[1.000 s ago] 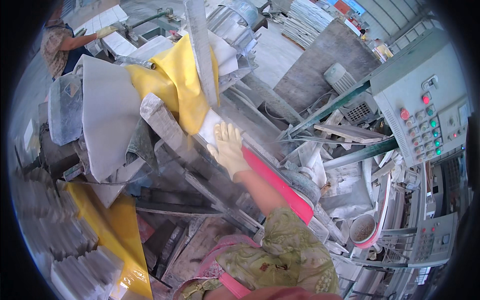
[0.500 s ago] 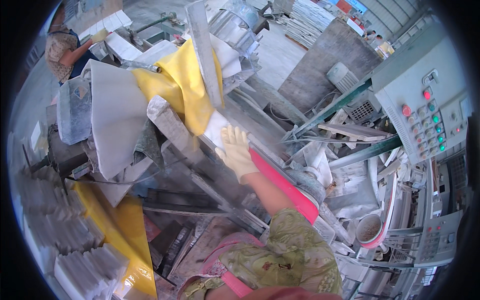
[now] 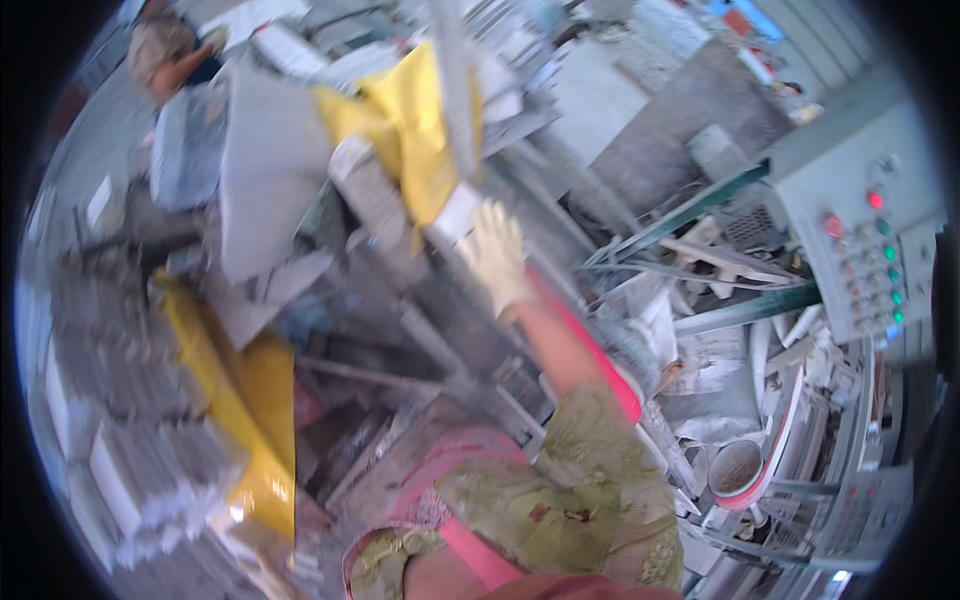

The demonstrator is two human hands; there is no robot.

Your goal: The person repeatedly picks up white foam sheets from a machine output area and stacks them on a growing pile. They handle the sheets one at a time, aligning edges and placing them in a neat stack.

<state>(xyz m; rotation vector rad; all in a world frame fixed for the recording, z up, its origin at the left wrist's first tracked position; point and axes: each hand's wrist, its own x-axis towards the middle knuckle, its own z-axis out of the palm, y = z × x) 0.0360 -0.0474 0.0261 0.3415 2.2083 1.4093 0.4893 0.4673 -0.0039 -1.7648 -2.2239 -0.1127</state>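
Observation:
My right hand (image 3: 497, 257), in a cream glove, lies palm down with its fingers stretched out, holding nothing. Its fingertips reach the near end of a white slab (image 3: 457, 210) on a narrow machine bed, just below a hanging yellow sheet (image 3: 425, 140). A red strip (image 3: 590, 345) runs along the bed beside my forearm. Low at the left, a blurred cream glove, which seems to be my left hand (image 3: 262, 575), shows by the lower edge near a stack of pale slabs (image 3: 165, 465). Its fingers are smeared, and whatever it touches cannot be made out.
A control panel (image 3: 860, 235) with lit buttons stands at the right. Below it is a round bucket (image 3: 736, 467). A yellow sheet (image 3: 268, 400) hangs beside the slab stack. Grey covers (image 3: 265, 170) flank the bed. Another person (image 3: 165, 55) works at the far left.
The whole view has shifted and blurred, with the scene sliding right and up. My right hand stays by the white slab. A cream glove has come into sight at the lower left.

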